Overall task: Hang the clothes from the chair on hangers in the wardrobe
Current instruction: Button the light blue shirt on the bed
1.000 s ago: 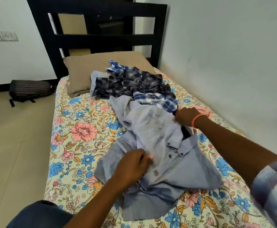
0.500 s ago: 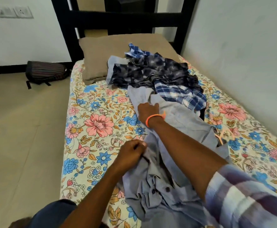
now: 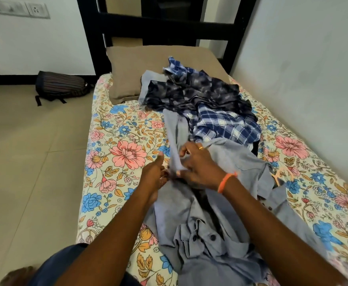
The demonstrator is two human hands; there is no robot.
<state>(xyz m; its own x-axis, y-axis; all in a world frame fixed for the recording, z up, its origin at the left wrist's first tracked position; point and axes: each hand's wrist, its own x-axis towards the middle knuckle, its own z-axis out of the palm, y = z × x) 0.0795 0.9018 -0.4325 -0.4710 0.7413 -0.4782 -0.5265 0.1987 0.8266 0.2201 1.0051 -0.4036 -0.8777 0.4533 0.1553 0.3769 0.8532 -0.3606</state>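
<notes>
Both the left hand and right hand pinch the grey shirt sleeve beside the checked shirt; pulling it straight would ease hanging.

No readable text anywhere (labels, brands, numbers).

A home bedroom: a single bed with a floral-patterned sheet and a tan pillow stands against a dark wooden slatted headboard, with beige floor tiles at left.
</notes>
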